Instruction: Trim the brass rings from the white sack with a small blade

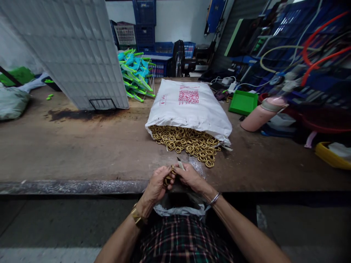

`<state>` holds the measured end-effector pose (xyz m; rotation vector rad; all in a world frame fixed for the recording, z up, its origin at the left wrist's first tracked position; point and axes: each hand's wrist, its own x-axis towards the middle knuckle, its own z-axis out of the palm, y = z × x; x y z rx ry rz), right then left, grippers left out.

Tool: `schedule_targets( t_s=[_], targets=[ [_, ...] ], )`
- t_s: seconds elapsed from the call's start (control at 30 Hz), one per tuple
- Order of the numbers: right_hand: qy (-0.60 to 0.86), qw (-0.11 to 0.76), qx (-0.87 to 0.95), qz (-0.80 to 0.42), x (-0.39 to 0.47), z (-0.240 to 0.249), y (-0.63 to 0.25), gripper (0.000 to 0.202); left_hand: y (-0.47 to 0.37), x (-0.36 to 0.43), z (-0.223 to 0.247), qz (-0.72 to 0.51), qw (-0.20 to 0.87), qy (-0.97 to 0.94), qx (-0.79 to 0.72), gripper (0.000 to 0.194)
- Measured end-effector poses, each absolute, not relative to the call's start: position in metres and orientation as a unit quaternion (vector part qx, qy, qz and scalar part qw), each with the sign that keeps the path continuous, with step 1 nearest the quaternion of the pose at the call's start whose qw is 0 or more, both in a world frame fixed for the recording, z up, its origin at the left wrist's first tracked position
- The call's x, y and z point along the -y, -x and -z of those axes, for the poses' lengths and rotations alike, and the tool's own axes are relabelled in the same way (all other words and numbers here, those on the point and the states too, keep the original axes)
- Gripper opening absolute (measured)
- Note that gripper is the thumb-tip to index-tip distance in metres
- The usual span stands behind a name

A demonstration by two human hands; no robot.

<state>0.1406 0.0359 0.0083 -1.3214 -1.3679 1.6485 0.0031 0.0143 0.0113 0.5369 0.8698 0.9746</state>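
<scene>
Just above the table's front edge, my left hand is closed around several brass-coloured rings. My right hand touches it from the right, fingers closed on a small knife whose dark tip points up and away. One ring shows between the fingertips of both hands. Beyond them lies a white sack with red print, its open mouth facing me. A heap of brass rings spills from it onto the table.
The brown table carries a tall grey ribbed panel and green-and-blue plastic parts at the left. Towards the right are a green tray, a pink cylinder with hoses and a yellow tray. A white bag hangs below my hands.
</scene>
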Motion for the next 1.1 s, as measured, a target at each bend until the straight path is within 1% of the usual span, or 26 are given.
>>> schedule_targets(
  t_s=[0.13,0.2,0.4,0.67,0.8,0.9,1.03,1.1],
  targets=[
    [0.548,0.342,0.593,-0.481,-0.038,-0.011,-0.145,0.018,-0.003,-0.015,-0.010,-0.462,0.755,-0.228,-0.404,0.032],
    [0.558,0.344,0.616,-0.436,-0.039,-0.014,-0.147,0.017,-0.004,-0.016,-0.009,-0.469,0.753,-0.218,-0.408,0.031],
    [0.566,0.344,0.621,-0.419,-0.037,-0.019,-0.144,0.016,-0.007,-0.016,-0.010,-0.470,0.742,-0.211,-0.428,0.032],
    [0.548,0.376,0.631,-0.401,-0.035,-0.023,-0.141,0.013,-0.008,-0.014,-0.007,-0.463,0.742,-0.247,-0.417,0.032],
    [0.542,0.356,0.636,-0.419,-0.034,-0.016,-0.142,0.014,-0.008,-0.014,-0.006,-0.475,0.680,-0.295,-0.474,0.032],
    [0.538,0.336,0.638,-0.436,-0.034,-0.014,-0.143,0.016,-0.007,-0.014,-0.007,-0.461,0.609,-0.383,-0.520,0.026],
    [0.546,0.324,0.630,-0.447,-0.035,-0.018,-0.143,0.023,-0.008,-0.013,-0.010,-0.467,0.509,-0.500,-0.522,0.017],
    [0.547,0.318,0.621,-0.462,-0.035,-0.019,-0.143,0.024,-0.009,-0.013,-0.012,-0.473,0.483,-0.525,-0.517,0.016]
  ],
)
